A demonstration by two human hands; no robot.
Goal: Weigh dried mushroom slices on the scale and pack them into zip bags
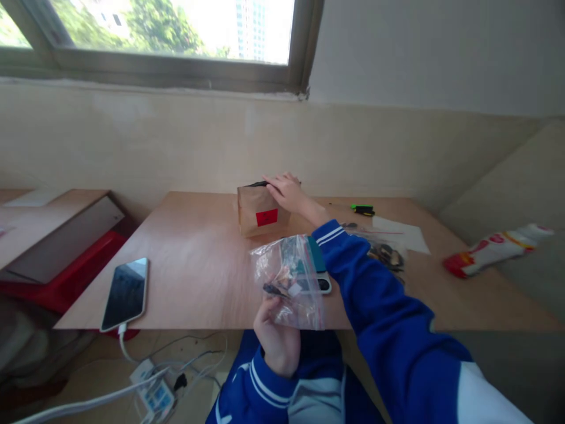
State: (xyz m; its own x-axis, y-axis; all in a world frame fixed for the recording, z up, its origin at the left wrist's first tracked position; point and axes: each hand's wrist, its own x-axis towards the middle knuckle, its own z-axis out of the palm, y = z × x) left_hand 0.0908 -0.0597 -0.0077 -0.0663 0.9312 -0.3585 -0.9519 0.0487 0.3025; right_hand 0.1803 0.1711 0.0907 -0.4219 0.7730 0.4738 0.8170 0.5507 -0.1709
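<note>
My left hand (277, 335) pinches the lower part of a clear zip-top plastic bag (312, 306), held up at the table's front edge. Inside the bag are a few small items, one of them dark; I cannot make out their kind. At the back of the table stands a brown paper bag (248, 213) with a red label and a dark top edge. My right hand (286, 191) grips its top rim, the fingertips partly hidden. Behind the plastic bag, partly covered by it, a kitchen scale (324, 282) with a teal top lies on the table.
Right of my sleeve lie another clear bag with dark pieces (388, 256), white paper (406, 234) and a green-black tool (364, 209). A red-and-white bottle (497, 250) is at the right. At left, a phone (126, 294) is plugged in; cables and a power strip (154, 391) lie below.
</note>
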